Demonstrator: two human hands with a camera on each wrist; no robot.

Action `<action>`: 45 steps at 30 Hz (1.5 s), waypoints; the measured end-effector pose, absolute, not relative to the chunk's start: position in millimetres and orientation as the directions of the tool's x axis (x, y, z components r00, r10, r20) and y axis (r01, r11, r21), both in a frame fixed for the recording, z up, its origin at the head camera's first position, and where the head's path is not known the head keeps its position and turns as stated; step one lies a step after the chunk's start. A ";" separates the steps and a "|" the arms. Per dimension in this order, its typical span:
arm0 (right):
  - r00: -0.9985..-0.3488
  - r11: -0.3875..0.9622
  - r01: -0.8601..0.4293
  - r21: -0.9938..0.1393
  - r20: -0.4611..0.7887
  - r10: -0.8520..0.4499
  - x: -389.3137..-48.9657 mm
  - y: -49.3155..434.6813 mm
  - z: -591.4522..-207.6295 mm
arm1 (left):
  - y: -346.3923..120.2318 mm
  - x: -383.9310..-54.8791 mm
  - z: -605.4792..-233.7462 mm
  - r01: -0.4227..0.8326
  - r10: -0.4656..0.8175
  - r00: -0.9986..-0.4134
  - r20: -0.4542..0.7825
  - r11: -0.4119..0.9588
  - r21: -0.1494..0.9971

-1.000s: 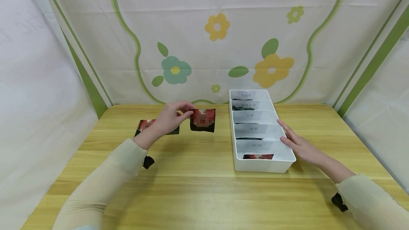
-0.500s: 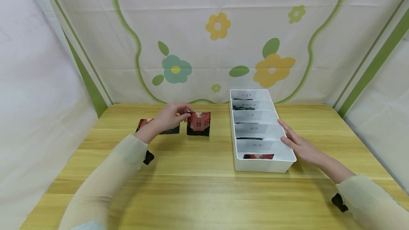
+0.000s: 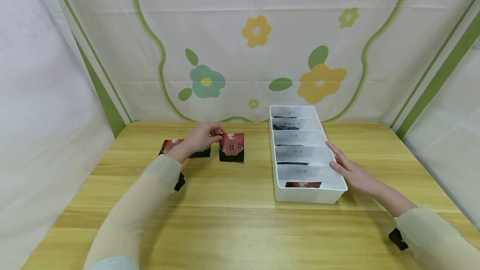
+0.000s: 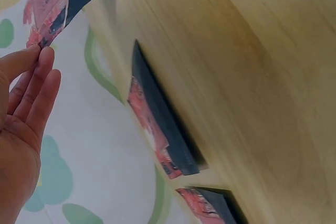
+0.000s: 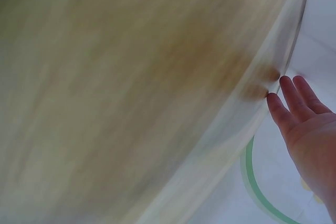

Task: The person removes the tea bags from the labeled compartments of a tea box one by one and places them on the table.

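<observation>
My left hand pinches a red-and-black tea sachet by its upper left corner. In the left wrist view the thumb and fingertips meet on the edge of this sachet. Behind the left wrist two similar sachets lie on the table, a left one and a right one, partly covered by the hand. My right hand touches the right wall of a white divided box with extended fingers. A red sachet lies in the box's nearest compartment.
The box has several labelled compartments in a row, and thin dark packets show in the farther ones. A wooden table carries everything. A white cloth with printed flowers stands behind it, and white cloth hangs at both sides.
My left hand has brought the pinched sachet slightly left and nearer the tabletop, its printed face now turned more to view. The right hand and the box have stayed put.
</observation>
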State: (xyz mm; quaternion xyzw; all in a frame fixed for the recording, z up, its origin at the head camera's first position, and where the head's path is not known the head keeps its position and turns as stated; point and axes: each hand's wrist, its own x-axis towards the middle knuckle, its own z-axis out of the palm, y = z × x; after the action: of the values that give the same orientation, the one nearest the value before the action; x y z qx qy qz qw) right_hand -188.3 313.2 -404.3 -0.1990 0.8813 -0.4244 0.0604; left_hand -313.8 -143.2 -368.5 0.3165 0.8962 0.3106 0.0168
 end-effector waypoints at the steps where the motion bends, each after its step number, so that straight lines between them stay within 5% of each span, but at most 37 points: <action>1: -0.914 0.558 -0.299 -0.774 0.063 -0.401 -188.2 313.1 -404.1 | -143.3 -315.3 -369.5 0.555 0.576 -0.801 0.163 0.611 0.565; 27: -0.916 0.571 -0.314 -0.758 0.084 -0.392 -188.3 313.0 -404.4 | -145.1 -350.7 -401.9 0.357 0.382 -0.924 0.034 0.827 0.435; 45: -0.915 0.554 -0.306 -0.774 0.077 -0.397 -188.4 313.6 -405.4 | -146.7 -349.9 -404.0 0.337 0.358 -0.934 0.024 0.853 0.400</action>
State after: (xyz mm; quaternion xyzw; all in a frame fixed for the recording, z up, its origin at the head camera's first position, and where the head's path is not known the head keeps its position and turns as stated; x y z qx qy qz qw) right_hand -188.4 313.6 -405.4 -0.1995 0.8799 -0.4279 0.0532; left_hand -349.9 -146.7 -404.0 0.1805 0.9621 0.2029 0.0255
